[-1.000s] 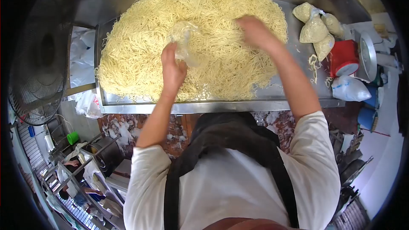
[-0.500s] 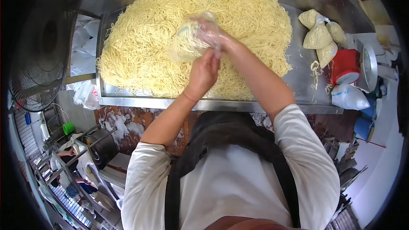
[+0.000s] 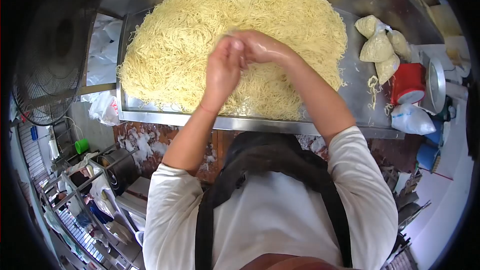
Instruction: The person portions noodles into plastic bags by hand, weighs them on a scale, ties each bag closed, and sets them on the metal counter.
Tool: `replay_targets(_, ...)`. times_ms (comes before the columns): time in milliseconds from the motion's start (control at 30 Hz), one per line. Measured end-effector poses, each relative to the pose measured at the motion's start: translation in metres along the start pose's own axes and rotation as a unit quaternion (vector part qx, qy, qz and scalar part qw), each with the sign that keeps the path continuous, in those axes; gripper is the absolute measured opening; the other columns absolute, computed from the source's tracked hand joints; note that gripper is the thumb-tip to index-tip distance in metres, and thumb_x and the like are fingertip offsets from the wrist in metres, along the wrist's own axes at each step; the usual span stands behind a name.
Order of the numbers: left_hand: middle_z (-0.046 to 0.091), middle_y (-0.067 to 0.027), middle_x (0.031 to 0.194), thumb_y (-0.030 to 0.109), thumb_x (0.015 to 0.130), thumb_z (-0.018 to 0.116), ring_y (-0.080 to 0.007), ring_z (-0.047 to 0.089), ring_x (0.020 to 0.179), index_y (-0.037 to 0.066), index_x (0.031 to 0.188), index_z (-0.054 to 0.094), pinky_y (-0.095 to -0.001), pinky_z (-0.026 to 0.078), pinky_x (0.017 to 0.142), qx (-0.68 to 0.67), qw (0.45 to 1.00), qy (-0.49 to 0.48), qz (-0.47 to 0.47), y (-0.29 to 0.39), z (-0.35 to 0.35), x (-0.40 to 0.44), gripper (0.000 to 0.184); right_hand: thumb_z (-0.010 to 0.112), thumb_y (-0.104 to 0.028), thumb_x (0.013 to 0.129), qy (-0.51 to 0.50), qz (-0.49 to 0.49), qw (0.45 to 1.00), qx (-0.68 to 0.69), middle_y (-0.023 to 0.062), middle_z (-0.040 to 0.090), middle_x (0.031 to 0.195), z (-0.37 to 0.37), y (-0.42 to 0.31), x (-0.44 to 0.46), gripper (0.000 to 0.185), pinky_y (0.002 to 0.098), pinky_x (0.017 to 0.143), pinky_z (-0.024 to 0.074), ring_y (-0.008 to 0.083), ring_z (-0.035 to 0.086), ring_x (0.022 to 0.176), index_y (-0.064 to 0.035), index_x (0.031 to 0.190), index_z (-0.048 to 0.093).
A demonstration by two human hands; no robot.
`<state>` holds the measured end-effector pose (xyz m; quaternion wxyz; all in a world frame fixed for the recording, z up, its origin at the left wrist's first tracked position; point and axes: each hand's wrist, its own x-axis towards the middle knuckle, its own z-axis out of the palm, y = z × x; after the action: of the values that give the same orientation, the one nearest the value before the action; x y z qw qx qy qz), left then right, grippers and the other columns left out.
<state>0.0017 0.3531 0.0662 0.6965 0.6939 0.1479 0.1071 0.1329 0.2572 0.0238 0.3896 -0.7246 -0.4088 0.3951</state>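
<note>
My left hand (image 3: 224, 66) is closed, its thumb up against the fingers of my right hand (image 3: 254, 46). The right hand is curled over from the right, its fingers partly hidden. Both hands are together above a large heap of pale yellow noodles (image 3: 170, 45) on a steel-edged table (image 3: 360, 90). What lies inside the fingers is hidden. The clear bag of noodles does not show plainly now; a small pale blurred bit shows at the top of the hands.
Tied bags of noodles (image 3: 376, 48) lie at the right, beside a red scale (image 3: 406, 82) with a round metal pan (image 3: 436, 82). A white plastic bag (image 3: 412, 119) sits at the front right corner. Plastic bags (image 3: 102, 50) and a fan (image 3: 47, 70) are at the left.
The clear bag of noodles, plainly seen between my hands before, is now out of sight. My left hand has moved left and up, and my hands overlap more closely.
</note>
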Motion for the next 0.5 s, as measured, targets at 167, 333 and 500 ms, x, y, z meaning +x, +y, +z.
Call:
replay_targets(167,0.064,-0.004,0.079,0.012,0.101,0.056,-0.0101,0.059,0.072,0.0,0.101,0.061,-0.0243,0.049,0.069,-0.013,0.998,-0.059,0.002,-0.008,0.004,-0.02,0.012,0.059,-0.014,0.09,-0.042,0.061,0.997,0.014,0.0165,0.064,0.091,0.012,-0.003,-0.012,0.014,0.0414,0.08,0.0527,0.0299,0.066,0.09,-0.0036,0.099,0.062)
replay_targets(333,0.066,-0.0141,0.116,0.022,0.08,0.082,-0.0305,0.061,0.112,0.002,0.122,0.06,-0.0414,0.045,0.103,0.398,0.892,-0.012,0.212,-0.035,-0.043,0.007,0.052,0.061,-0.008,0.087,0.146,0.067,0.961,-0.225,0.0184,0.06,0.115,0.009,0.036,-0.089,0.042,0.0423,0.099,0.0442,0.0356,0.055,0.114,-0.0063,0.129,0.059)
replay_targets(500,0.068,-0.0186,0.11,0.024,0.07,0.084,-0.0368,0.061,0.11,0.003,0.125,0.06,-0.0487,0.043,0.101,0.586,0.78,-0.137,0.172,-0.107,-0.025,0.066,0.064,0.07,-0.012,0.085,0.147,0.156,0.951,-0.221,0.0195,0.047,0.141,0.024,0.041,-0.095,0.068,0.0424,0.113,0.0346,0.0358,0.042,0.133,-0.0089,0.146,0.042)
